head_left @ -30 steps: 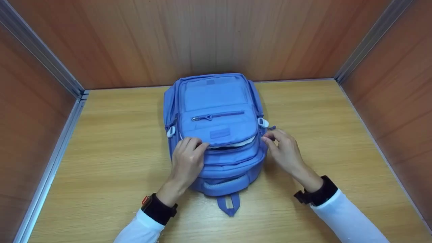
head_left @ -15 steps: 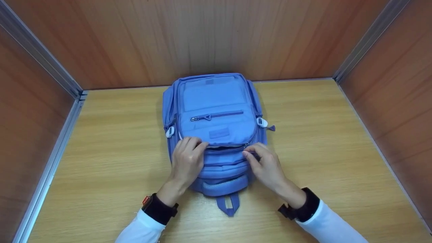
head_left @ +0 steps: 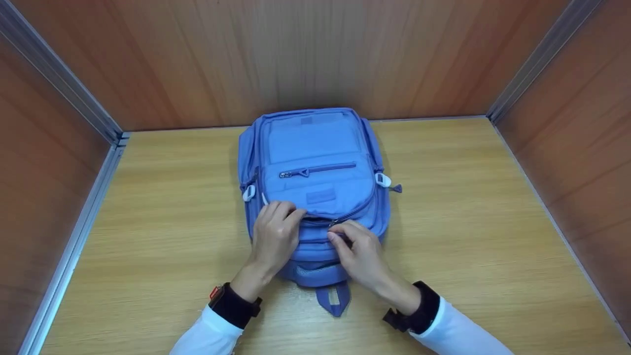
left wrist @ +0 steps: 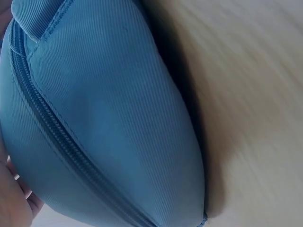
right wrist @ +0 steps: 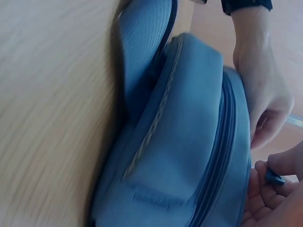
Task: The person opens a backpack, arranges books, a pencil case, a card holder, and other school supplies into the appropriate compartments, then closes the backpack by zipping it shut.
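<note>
A blue backpack [head_left: 320, 143] lies on its back on the table, its top end towards me. My right hand [head_left: 362, 254] pinches the zipper pull [right wrist: 274, 178] of the front pocket between thumb and fingers, near the middle of the pocket's curved edge. My left hand [head_left: 276, 234] holds the fabric at that edge, left of the zipper slider. Between the hands a short dark gap shows in the zipper [head_left: 318, 220]; right of the slider its teeth are joined. The left hand covers part of the zipper line.
The wooden table [head_left: 172, 197] carries the backpack near its middle. A wooden panel [head_left: 305, 59] stands close behind it, with side panels left and right. The carry handle [head_left: 320, 273] and a hanging loop [head_left: 334, 301] face me. A small tassel [head_left: 396, 188] sticks out at the right.
My right hand has moved left and towards me along the pocket edge, from the backpack's right side. The zipper has shut behind it and the gap has shrunk. My left hand stays put.
</note>
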Tool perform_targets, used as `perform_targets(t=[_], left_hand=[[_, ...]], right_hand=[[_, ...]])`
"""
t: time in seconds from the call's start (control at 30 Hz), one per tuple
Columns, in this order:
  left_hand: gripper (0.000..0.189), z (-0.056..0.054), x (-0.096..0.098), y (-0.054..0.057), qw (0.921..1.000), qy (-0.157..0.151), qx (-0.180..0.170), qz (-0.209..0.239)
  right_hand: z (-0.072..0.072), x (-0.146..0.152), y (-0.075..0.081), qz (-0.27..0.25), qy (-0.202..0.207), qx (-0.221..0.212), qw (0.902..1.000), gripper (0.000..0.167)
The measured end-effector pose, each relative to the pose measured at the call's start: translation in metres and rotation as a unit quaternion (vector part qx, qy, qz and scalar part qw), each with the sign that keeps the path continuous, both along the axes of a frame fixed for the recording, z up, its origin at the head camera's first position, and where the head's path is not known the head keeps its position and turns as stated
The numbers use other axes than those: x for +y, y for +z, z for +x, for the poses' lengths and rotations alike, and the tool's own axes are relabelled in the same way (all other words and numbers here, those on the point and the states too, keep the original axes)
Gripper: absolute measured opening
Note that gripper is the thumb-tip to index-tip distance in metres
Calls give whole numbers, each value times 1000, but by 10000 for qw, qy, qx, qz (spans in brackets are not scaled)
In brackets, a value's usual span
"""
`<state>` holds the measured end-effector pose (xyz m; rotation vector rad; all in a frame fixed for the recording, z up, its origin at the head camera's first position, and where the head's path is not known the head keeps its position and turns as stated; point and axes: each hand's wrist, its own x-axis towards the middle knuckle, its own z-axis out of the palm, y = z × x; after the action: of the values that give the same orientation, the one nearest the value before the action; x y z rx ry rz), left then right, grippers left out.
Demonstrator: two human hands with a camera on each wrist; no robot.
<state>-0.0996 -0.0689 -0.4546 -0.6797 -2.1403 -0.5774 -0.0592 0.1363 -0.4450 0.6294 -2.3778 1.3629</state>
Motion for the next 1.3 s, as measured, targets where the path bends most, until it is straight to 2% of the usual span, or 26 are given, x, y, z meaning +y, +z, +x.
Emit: perform_targets(t=[0.1, 0.3, 0.4, 0.53, 0.6, 0.67, 0.87, 0.93, 1.07, 1.17, 1.3], left_hand=[[13, -1, 1, -3, 10000, -77, 28, -16], [19, 1, 1, -3, 9998, -110, -133, 20], [15, 10, 2, -1, 9995, 46, -320, 45], [15, 28, 8, 3, 9981, 414, -463, -27], [21, 38, 12, 3, 9977, 505, -439, -83], [25, 45, 16, 2, 9980, 470, -396, -155], [28, 56, 25, -3, 9998, 52, -131, -130], [24, 56, 26, -5, 9998, -161, -59, -49], [17, 55, 27, -7, 9987, -493, 17, 136], [14, 55, 27, -7, 9984, -531, 35, 210], [12, 54, 25, -4, 9984, -431, 33, 354]], right_hand=[[3, -9, 2, 62, 69, -119, 9999, 5], [5, -18, 3, 83, 487, -442, 9978, 12], [6, -19, 2, -9, 519, -582, 9970, 14], [9, -17, 0, -180, 502, -607, 9967, 20], [10, -16, -2, -210, 457, -449, 9977, 24], [11, -15, -4, -221, 366, -176, 9989, 26], [7, -9, -11, -31, 190, 1004, 9948, 23], [6, -6, -12, -18, 324, 1216, 9921, 23], [3, 1, -11, -33, 797, 1315, 9881, 19], [-4, 9, -10, 191, 1074, 1662, 9800, 15], [-23, 21, -8, 1172, 838, 2631, 9540, 16]])
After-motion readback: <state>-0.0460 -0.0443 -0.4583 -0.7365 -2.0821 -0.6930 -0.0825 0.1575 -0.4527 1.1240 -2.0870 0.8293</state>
